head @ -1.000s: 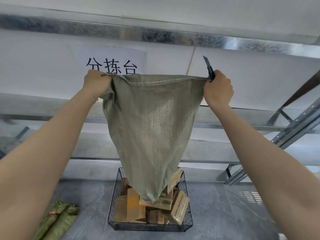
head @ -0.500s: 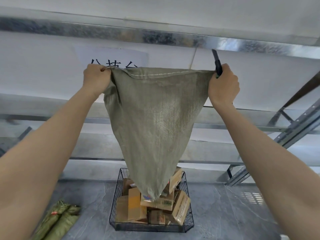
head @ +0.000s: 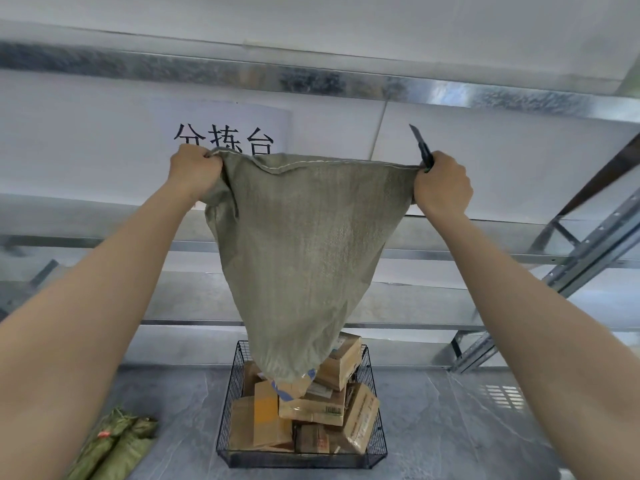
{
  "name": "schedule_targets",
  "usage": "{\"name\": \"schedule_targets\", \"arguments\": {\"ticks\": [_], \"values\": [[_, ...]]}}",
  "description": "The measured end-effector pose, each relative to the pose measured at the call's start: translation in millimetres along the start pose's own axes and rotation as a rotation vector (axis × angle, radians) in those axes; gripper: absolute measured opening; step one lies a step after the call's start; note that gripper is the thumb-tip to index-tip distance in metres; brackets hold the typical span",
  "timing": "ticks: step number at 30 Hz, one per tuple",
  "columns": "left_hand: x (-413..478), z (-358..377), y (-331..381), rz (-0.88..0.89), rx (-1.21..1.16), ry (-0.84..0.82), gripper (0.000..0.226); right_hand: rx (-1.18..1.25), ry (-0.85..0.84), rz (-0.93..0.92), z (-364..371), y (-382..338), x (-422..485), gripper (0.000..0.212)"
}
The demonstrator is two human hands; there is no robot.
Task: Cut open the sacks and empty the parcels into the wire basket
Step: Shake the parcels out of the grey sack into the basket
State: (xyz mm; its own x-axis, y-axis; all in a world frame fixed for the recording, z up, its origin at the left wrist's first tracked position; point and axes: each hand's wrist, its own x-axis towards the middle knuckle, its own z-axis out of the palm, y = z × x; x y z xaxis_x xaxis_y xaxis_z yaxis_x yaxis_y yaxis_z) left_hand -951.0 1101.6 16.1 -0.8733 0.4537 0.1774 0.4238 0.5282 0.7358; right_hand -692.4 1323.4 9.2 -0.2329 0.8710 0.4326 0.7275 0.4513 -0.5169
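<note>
Between left grip (head: 195,171), right grip (head: 443,183): sack (head: 304,254)

Arms raised, left grip (head: 194,169), right grip (head: 443,183) clenched

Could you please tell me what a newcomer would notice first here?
The grey-green sack hangs mid-frame, stretched between the left hand and the right hand, which also grips a knife pointing up. Below its lower end, a wire basket on the floor is heaped with cardboard parcels. Folded green sacks lie at bottom left.
</note>
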Motion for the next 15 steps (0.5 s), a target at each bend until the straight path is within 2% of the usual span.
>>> {"name": "schedule_targets", "arguments": {"ticks": [4, 12, 15], "values": [[-1.0, -4.2, 2.3, 0.028, -0.008, 0.035, 0.035, 0.002, 0.016, 0.007, -2.6, -0.8, 0.9, 0.020], [2.4, -24.9, 31.9, 0.111, -0.136, 0.177, 0.036, 0.042, 0.197, -0.028, -29.7, -16.1, 15.5, 0.023], [3.6, -25.3, 32.7, 0.091, -0.107, 0.142, 0.035, 0.030, 0.186, -0.027, -30.4, -14.9, 18.2, 0.024]]}}
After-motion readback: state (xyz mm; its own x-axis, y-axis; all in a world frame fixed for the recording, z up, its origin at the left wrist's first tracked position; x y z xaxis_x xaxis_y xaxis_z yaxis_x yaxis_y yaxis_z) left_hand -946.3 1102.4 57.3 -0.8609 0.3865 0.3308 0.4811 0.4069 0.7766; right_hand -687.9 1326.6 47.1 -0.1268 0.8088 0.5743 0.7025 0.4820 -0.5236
